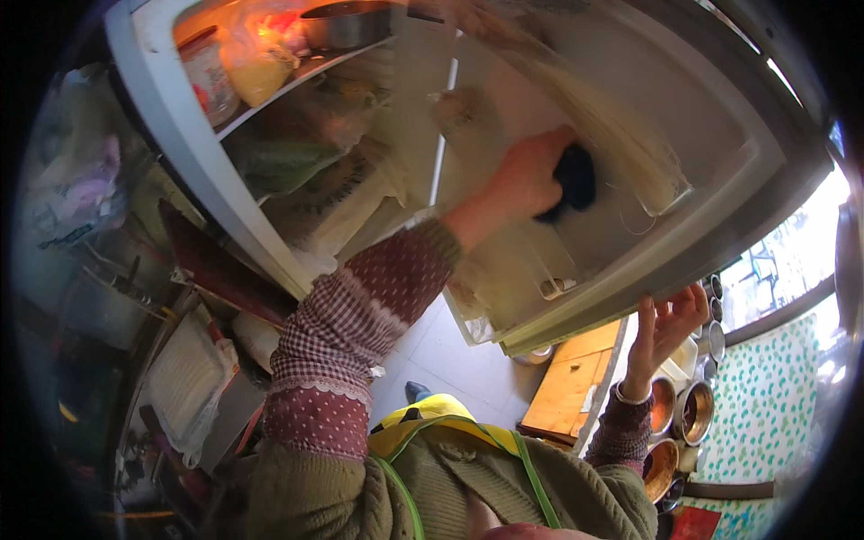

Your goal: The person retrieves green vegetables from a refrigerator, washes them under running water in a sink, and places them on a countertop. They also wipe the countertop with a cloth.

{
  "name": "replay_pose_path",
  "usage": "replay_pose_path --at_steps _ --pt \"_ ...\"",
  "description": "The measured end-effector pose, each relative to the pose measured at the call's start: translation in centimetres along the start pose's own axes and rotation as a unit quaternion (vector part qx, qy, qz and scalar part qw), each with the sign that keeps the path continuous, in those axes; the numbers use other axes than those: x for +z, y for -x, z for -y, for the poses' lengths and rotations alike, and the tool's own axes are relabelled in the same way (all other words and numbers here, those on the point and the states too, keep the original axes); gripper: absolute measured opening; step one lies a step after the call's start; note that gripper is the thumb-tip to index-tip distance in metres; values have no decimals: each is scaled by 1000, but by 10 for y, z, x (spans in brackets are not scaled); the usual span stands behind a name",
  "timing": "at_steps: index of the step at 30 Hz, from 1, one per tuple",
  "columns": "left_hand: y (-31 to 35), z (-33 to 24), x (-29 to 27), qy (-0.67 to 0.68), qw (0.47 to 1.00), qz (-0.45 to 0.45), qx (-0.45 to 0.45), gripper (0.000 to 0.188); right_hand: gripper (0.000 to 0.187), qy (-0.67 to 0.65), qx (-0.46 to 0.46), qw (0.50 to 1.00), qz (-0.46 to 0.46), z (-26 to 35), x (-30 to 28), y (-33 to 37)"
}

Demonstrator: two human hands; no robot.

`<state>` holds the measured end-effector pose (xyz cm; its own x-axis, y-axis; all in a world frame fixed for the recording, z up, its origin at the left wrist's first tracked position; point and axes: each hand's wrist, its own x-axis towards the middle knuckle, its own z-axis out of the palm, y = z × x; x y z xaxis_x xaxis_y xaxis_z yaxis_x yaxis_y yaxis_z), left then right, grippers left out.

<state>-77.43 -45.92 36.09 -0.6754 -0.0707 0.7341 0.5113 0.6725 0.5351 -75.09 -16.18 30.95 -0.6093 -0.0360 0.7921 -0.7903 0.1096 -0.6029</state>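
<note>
The open refrigerator door (720, 193) spans the upper right, its inner side facing me. My left hand (526, 175) reaches across to that inner side and is closed round a dark blue cloth (576, 177), pressed against the door lining. Just beyond the cloth, a bag of long, pale dry noodles (621, 135) lies along the door. My right hand (668, 333) has its fingers bent over the door's outer edge. A clear door bin (504, 279) holds a small brownish item (556, 286) below my left hand.
Inside the refrigerator, shelves (306, 76) carry a metal pot (346, 25), a yellow-filled plastic bag (256, 67) and bagged greens (292, 162). A wooden cabinet (571, 382) and several metal pots (695, 412) stand at right. A white tray (189, 378) is at left.
</note>
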Motion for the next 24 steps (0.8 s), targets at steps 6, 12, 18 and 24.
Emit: replay_pose_path --at_steps 6,12,18,24 --pt "103 -57 -87 175 980 -90 -9 49 69 6 -17 1000 -3 12 5 16" --pt "248 -96 -153 224 949 -87 -203 46 61 -85 -114 988 63 37 36 53" --pt "365 -107 -140 141 950 -110 -258 73 79 -260 -215 886 317 72 137 116" --pt "449 -121 -129 298 827 -259 -401 80 81 -311 -146 602 721 130 247 191"
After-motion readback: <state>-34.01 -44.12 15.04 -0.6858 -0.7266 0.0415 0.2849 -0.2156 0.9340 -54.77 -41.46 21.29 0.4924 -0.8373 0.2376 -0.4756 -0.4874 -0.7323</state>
